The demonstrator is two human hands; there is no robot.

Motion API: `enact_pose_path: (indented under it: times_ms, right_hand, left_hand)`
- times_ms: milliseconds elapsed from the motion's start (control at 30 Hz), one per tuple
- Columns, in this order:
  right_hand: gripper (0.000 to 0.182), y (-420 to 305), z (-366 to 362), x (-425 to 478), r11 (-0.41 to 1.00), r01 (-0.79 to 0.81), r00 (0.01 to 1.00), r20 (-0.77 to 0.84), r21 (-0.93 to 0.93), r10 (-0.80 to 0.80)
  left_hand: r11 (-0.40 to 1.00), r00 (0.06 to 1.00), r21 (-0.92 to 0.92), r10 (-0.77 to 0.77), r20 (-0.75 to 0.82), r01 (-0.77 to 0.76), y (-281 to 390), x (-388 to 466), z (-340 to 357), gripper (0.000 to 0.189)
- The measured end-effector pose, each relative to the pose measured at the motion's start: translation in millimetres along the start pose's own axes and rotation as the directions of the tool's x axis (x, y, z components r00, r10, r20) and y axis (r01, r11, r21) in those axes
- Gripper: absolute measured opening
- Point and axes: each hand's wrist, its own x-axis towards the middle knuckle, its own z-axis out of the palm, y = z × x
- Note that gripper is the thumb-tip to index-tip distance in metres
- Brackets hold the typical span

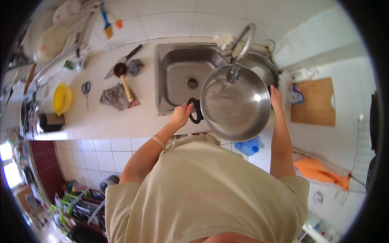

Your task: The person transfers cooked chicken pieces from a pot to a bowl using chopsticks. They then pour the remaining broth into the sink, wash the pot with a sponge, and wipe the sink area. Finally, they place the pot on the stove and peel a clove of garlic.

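Observation:
A wide stainless steel pan (234, 112) with black side handles is held up between my hands, over the right part of the sink and the counter's front edge. My left hand (182, 114) grips its black loop handle (197, 110). On the far side, my right hand (276, 96) is closed around the opposite handle, which is mostly hidden by the fingers. The faucet (234, 73) reaches over the pan's back rim. Inside the pan the metal looks wet or streaked. Left of it lies the steel sink basin (179, 77) with its drain (192, 83).
Left on the counter are a kitchen knife (114, 70), a ladle (121, 73), a steel scrubber (135, 66), a grey cloth (114, 96), scissors (86, 90) and a yellow basket (62, 98). Another metal pan (270, 65) stands behind. A cutting board (314, 101) is at right; a blue bottle (249, 147) is below.

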Motion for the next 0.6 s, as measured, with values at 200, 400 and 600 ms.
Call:
enact_pose_path:
  times_ms: [200,400,600]
  right_hand:
    - [0.055,51,-2,-1,0.996,-0.077,0.997,-0.01,-0.04,0.076]
    - [0.055,52,9,13,0.996,-0.094,0.995,0.033,-0.012,0.094]
    - [0.058,66,6,14,0.98,-0.199,0.973,0.126,0.018,0.195]
  left_hand:
    - [1.0,0.996,0.009,0.009,0.087,-0.01,18,27,19,0.037]
    - [0.992,0.994,-0.086,-0.086,0.072,0.092,6,32,28,0.038]
    - [0.928,0.972,-0.296,-0.199,0.125,0.228,12,26,28,0.045]
